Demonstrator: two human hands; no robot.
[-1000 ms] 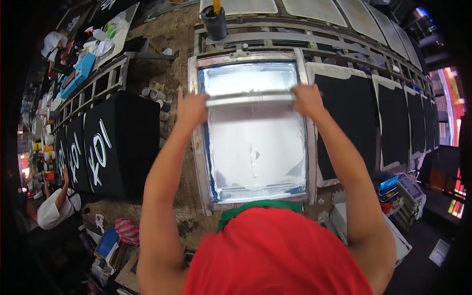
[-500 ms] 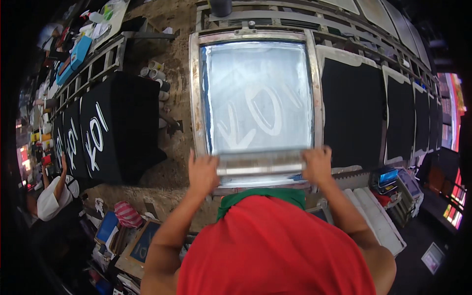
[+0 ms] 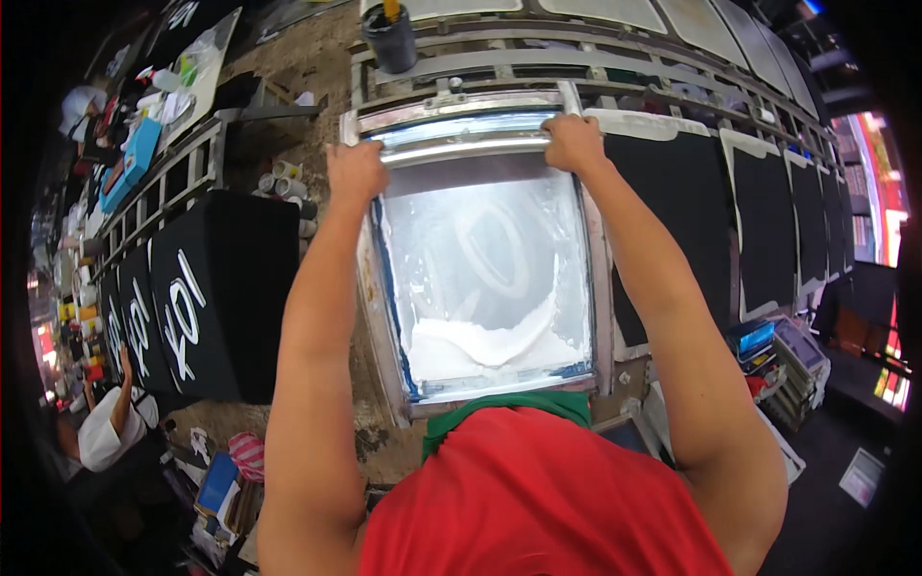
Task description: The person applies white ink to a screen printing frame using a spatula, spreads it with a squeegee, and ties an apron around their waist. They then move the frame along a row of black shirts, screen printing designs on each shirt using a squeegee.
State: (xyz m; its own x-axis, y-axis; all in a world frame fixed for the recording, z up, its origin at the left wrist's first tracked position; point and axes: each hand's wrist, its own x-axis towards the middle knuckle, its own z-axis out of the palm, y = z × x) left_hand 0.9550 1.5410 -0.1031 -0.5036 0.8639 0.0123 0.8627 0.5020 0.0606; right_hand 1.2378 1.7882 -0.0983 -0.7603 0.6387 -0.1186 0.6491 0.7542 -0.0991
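Note:
My left hand [image 3: 357, 171] and my right hand [image 3: 574, 144] grip opposite ends of a wide squeegee [image 3: 466, 147], fingers wrapped round it. It lies across the far end of a screen-printing frame [image 3: 602, 317] with worn metal rails. White ink [image 3: 499, 344] is heaped in a ragged band on the near half of the mesh [image 3: 432, 216], and a pale rounded letter shape shows through farther up. Blue edging runs along the inside of the frame. Whatever lies under the screen is mostly hidden.
Black fabric panels [image 3: 672, 230] lie in a row on pale boards to the right. On the left hang black pieces [image 3: 240, 298] with white lettering. A dark bucket [image 3: 389, 43] stands on the far rail [image 3: 499, 65]. Another person [image 3: 110, 427] in white is at lower left.
Both hands have moved the squeegee from the near end of the screen to the far end. White ink now lies heaped on the near half of the mesh. The view has shifted slightly.

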